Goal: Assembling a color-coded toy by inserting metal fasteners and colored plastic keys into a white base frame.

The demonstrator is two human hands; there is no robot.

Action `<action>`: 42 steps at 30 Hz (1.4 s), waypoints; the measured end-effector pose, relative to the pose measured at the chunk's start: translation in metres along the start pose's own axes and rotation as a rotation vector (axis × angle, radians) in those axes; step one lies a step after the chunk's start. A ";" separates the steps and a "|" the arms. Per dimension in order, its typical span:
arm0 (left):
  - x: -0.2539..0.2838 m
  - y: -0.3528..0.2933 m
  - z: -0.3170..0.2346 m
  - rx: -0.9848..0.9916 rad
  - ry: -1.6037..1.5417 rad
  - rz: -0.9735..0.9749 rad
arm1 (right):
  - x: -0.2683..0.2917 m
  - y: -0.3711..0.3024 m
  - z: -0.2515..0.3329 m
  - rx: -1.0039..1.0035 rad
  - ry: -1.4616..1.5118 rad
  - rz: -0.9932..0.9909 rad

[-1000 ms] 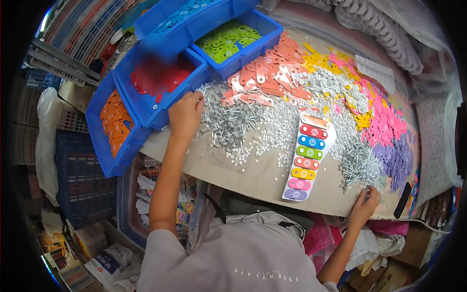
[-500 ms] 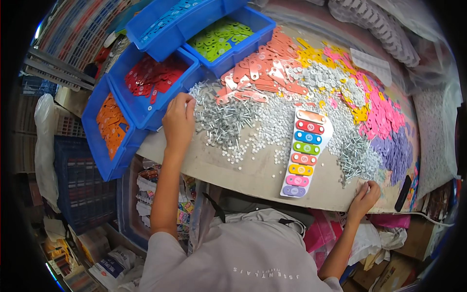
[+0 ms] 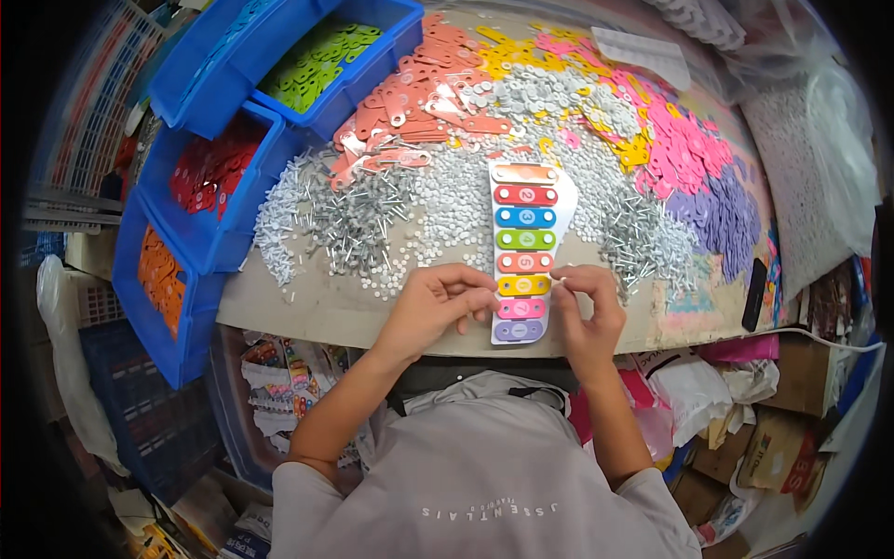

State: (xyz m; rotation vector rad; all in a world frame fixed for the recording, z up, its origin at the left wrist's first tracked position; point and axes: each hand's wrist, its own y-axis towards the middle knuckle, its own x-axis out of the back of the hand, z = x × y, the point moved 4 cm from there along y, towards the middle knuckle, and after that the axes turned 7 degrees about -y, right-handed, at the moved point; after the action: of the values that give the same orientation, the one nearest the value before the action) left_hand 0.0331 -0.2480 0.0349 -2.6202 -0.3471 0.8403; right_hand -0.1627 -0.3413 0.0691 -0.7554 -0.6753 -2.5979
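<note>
A toy xylophone (image 3: 523, 239) lies on the table in front of me, its colourful bars fixed across a white base. White round pegs show at both ends of the upper bars. My left hand (image 3: 436, 307) is at its left edge, thumb and forefinger pinched beside the yellow bar (image 3: 523, 286). At that bar's other end, my right hand (image 3: 590, 312) pinches too, with a whitish speck at the fingertips. Whatever either pinch holds is too small to make out. Dark holes show at the ends of the pink bar (image 3: 521, 308) and the purple bar (image 3: 519, 331).
Metal pins lie in a left heap (image 3: 358, 219) and a right heap (image 3: 638, 238). White washers (image 3: 456, 200) spread between them. Behind are coral bars (image 3: 424, 88), pink bars (image 3: 684, 149) and purple bars (image 3: 722, 224). Blue bins (image 3: 244, 228) with sorted bars stand left; a black phone-like object (image 3: 755, 293) lies right.
Both hands have come in from the pin heaps to the two sides of the xylophone, closing toward the yellow bar. The view has shifted, so the table's contents sit further left.
</note>
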 end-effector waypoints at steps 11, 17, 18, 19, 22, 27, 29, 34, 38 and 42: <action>-0.005 0.017 0.017 0.044 0.075 0.055 | -0.011 0.004 0.000 0.152 -0.152 0.039; -0.008 0.023 0.008 -0.012 0.490 0.022 | -0.009 0.000 -0.015 -0.118 0.004 0.118; -0.007 0.025 0.008 -0.012 0.489 0.020 | -0.011 0.001 -0.024 -0.360 0.179 0.212; -0.007 0.027 0.008 -0.001 0.473 0.034 | -0.014 0.000 -0.032 -0.604 0.352 0.305; -0.006 0.031 0.010 0.013 0.411 0.058 | -0.015 0.004 -0.040 -0.775 0.372 0.601; -0.014 0.033 -0.001 0.065 0.369 0.104 | -0.017 0.008 -0.030 -0.826 0.490 0.640; -0.014 0.036 0.001 0.035 0.349 0.122 | -0.018 0.006 -0.031 -0.826 0.507 0.653; -0.010 0.042 0.012 -0.024 0.356 0.136 | -0.023 0.004 -0.031 -0.777 0.544 0.663; -0.007 0.044 0.013 -0.082 0.372 0.144 | -0.026 0.004 -0.033 -0.740 0.492 0.676; -0.006 0.044 0.013 -0.098 0.363 0.129 | -0.026 0.003 -0.033 -0.691 0.475 0.671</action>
State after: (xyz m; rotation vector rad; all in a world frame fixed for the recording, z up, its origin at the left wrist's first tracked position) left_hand 0.0257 -0.2867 0.0101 -2.8383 -0.1230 0.3764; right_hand -0.1536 -0.3565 0.0304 -0.3918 0.5589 -2.1922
